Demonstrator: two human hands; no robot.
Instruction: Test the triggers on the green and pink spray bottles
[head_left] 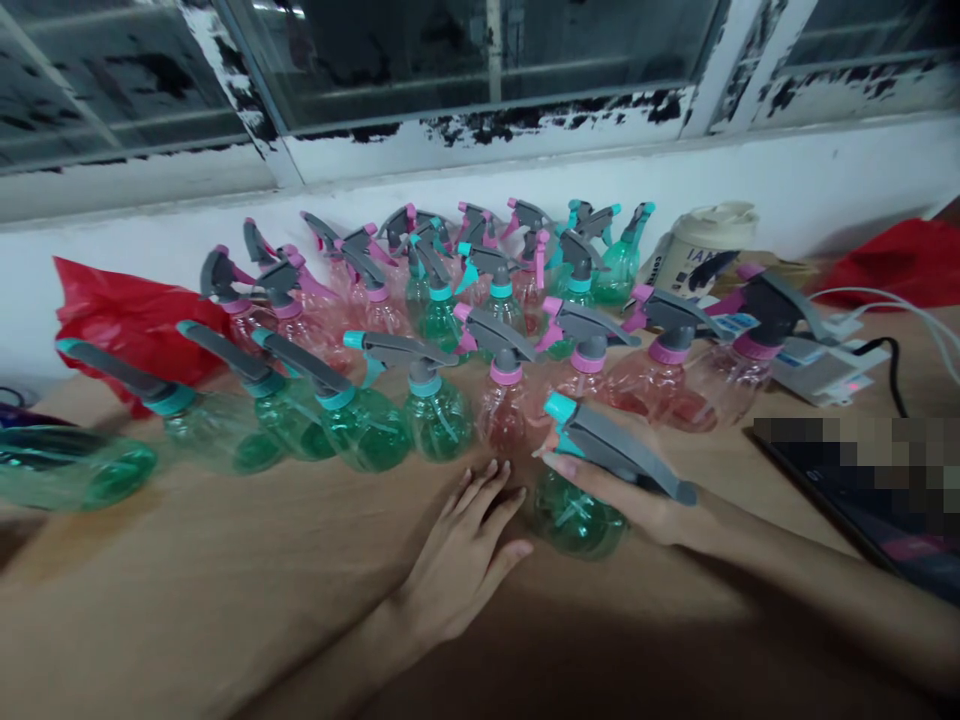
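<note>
My right hand [637, 500] is wrapped round the neck of a green spray bottle [577, 515] with a grey and turquoise trigger head. The bottle stands at the front of the group, its nozzle toward the left and back. Flat on the table, my left hand [469, 555] has its fingers stretched out just left of that bottle, holding nothing. Behind my hands is a row of spray bottles: a green spray bottle [439, 420] with a turquoise collar, and a pink spray bottle [502, 410] with a pink collar. Several more stand behind them.
A red plastic bag [142, 320] lies at the left, and another red bag [900, 265] at the far right. A paper cup [709, 240] stands by the wall. At the right are a white device [821, 370] with cables and a dark tablet [847, 500]. A green bottle [75, 470] is at far left.
</note>
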